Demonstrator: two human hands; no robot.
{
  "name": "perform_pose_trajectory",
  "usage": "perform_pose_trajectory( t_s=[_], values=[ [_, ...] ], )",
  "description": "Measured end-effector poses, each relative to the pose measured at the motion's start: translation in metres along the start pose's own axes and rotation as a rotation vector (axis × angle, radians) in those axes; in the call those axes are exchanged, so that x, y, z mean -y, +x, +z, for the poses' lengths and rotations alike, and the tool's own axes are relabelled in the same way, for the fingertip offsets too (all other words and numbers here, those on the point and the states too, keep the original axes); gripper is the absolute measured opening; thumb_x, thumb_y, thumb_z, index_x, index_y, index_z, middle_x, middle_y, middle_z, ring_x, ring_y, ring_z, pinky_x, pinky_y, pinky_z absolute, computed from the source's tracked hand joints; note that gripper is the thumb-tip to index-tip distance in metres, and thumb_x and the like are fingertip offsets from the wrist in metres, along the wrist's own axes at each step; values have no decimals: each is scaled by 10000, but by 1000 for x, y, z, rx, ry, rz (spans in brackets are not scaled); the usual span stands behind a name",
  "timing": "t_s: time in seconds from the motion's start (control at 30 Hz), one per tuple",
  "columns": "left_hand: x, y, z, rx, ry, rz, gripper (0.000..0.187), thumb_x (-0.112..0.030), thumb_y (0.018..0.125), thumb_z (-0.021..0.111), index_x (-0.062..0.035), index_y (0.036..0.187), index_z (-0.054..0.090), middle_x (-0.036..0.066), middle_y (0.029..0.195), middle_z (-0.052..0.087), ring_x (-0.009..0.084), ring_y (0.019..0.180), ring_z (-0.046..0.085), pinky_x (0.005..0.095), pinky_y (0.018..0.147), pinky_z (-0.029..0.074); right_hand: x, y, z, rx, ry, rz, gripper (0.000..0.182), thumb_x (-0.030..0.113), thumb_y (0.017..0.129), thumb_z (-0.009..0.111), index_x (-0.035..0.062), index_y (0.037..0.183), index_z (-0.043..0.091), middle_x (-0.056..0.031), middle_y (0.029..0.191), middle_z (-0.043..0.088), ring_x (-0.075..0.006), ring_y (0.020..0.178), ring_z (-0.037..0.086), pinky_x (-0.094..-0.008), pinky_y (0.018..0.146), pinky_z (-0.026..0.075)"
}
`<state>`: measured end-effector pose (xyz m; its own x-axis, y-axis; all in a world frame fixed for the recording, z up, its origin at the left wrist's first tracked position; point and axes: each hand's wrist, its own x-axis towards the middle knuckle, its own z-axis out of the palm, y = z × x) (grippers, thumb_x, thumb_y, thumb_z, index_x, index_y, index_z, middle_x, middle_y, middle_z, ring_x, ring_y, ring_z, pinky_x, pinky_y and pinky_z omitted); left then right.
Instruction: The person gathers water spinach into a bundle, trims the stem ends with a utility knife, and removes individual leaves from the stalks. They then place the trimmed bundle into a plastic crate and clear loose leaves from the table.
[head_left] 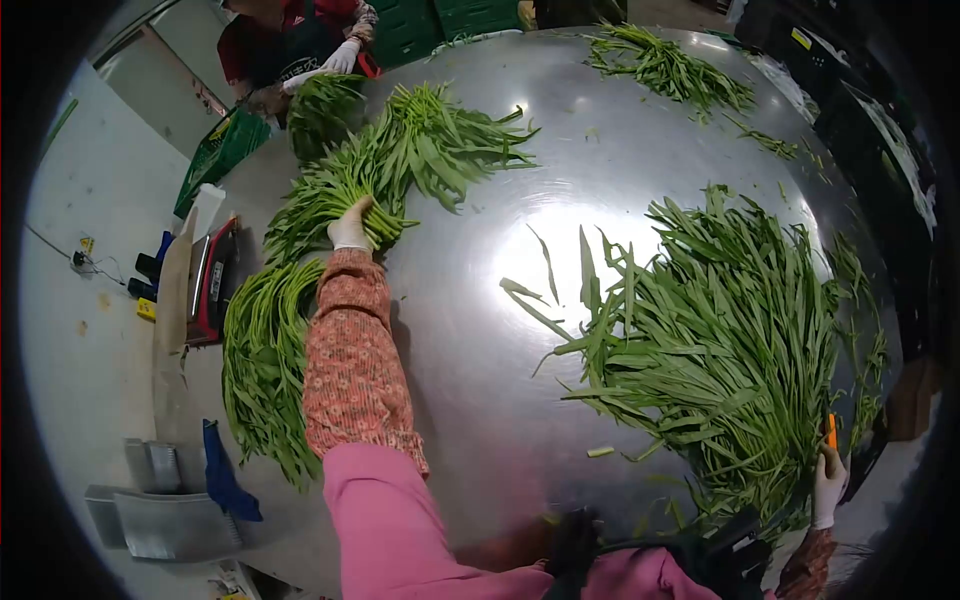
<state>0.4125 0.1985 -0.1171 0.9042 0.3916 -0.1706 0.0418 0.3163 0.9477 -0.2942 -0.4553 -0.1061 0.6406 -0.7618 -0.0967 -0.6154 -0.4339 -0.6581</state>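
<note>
My left hand [350, 226], in a white glove with a floral sleeve, reaches out and grips the stem end of a bundle of long green leafy stalks [425, 140] lying on the steel table [470, 330]. More bundles [262, 360] lie stacked to the left of that arm. My right hand [828, 486], also gloved, sits at the table's near right edge, closed on an orange-handled tool [831, 430]. It rests against a large loose pile of greens [720, 340].
A co-worker's gloved hand [343, 55] holds another bunch [322, 105] at the far left. A smaller heap of greens [665, 65] lies at the far side. Green crates [222, 150], a red device [212, 285] and a blue cloth [222, 475] line the left edge.
</note>
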Motion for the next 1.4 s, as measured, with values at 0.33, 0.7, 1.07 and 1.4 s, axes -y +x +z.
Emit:
perform_pose_trajectory(
  t_s=[0.33,0.7,1.07,1.4],
  values=[
    [-17,-75,-48,-105,369,-46,399,-242,854,741,39,1124,657,94,1084,661,218,916,602,367,760,488,56,-12,-12,-178,-73,-244,238,74,987,558,-47,1180,626,-96,1018,694,-116,879,613,-252,785,476],
    [-50,-292,-45,568,903,131,476,-171,929,666,88,1308,541,163,1248,628,194,1074,605,297,942,480,110,15,-23,-203,166,-482,250,129,926,628,17,1143,680,-139,1037,728,-196,896,704,-297,816,533],
    [25,-576,56,1330,881,87,383,-113,899,693,42,1240,611,146,1115,697,194,1041,648,315,935,489,122,-31,49,-59,204,-606,274,144,861,662,23,1106,677,-154,1029,704,-291,957,676,-363,874,523],
    [55,-629,60,1195,847,42,407,-122,928,686,65,1275,584,180,1202,661,226,1107,621,326,968,475,73,7,66,-220,-264,-547,475,240,776,699,10,1179,600,-137,1100,583,-310,1069,549,-430,936,428]
  ],
)
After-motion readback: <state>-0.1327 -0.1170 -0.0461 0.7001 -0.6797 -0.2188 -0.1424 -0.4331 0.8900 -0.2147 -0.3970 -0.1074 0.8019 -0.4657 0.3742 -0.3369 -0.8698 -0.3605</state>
